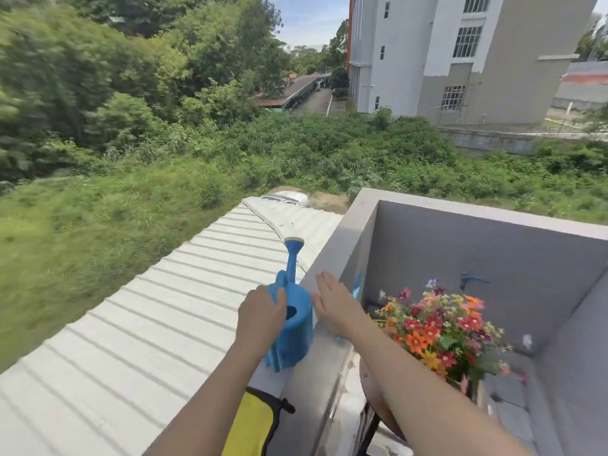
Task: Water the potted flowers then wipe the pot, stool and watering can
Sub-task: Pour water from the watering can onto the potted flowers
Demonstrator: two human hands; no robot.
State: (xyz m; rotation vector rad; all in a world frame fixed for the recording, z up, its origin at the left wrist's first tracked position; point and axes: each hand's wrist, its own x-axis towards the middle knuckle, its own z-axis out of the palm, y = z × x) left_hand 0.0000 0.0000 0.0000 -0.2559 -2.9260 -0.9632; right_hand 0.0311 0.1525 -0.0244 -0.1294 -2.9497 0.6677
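A blue watering can (296, 327) with a white-tipped spout stands on the grey ledge (332, 268) of a balcony wall. My left hand (261, 315) grips the can's handle at its left side. My right hand (335, 306) is flat and open, fingers together, resting on the ledge just right of the can. Colourful potted flowers (441, 327) stand below my right forearm, on a round brown stool (375, 396) that my arm mostly hides. The pot itself is hidden by blooms.
A yellow cloth (253, 426) with black trim hangs over the ledge near me. A blue tap (467, 279) sticks out of the far balcony wall. Beyond the ledge a white corrugated roof (148, 324) slopes away, with grass and buildings beyond.
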